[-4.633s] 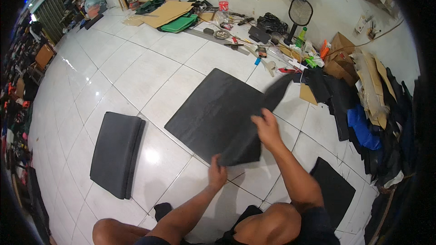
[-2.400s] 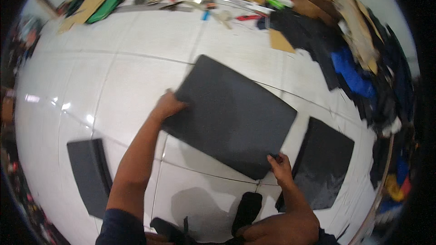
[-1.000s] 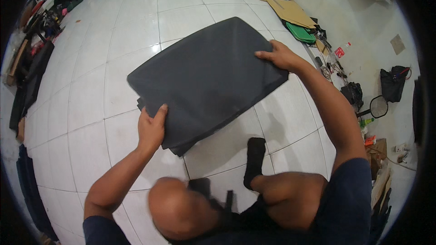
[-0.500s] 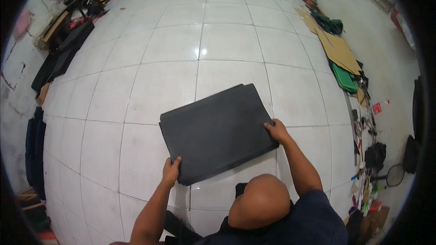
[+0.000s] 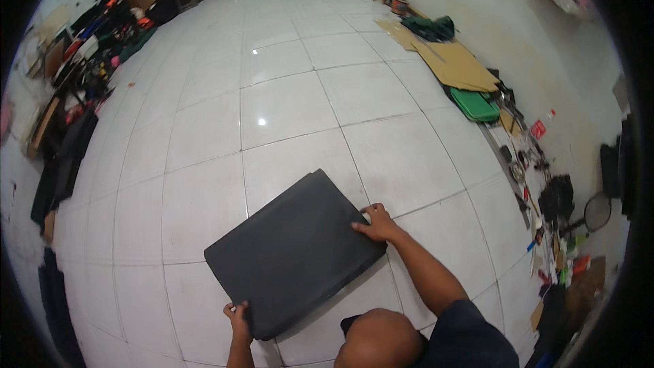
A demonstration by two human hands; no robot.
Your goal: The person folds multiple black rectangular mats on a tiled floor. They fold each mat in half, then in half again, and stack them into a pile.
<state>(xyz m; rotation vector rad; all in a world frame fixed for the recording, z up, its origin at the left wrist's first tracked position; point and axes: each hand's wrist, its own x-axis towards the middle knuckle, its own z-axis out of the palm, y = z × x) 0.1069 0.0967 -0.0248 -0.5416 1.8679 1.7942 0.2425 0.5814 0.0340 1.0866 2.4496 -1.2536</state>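
Left grip (image 5: 238, 319), right grip (image 5: 379, 225) closed on short edges of dark-grey sheet stack (image 5: 296, 252); white-tiled floor (image 5: 381, 146) spreads beyond.

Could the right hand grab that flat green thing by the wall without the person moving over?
Probably not: the right hand is at the edge of the dark panel, and the green thing looks well beyond it, across floor tiles. Nothing seems to block the way, just distance.

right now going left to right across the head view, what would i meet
Dark bundle by the left wall, dark gray panel with the left hand and right hand at its edges, flat green item, black plastic bag, round mesh racket.
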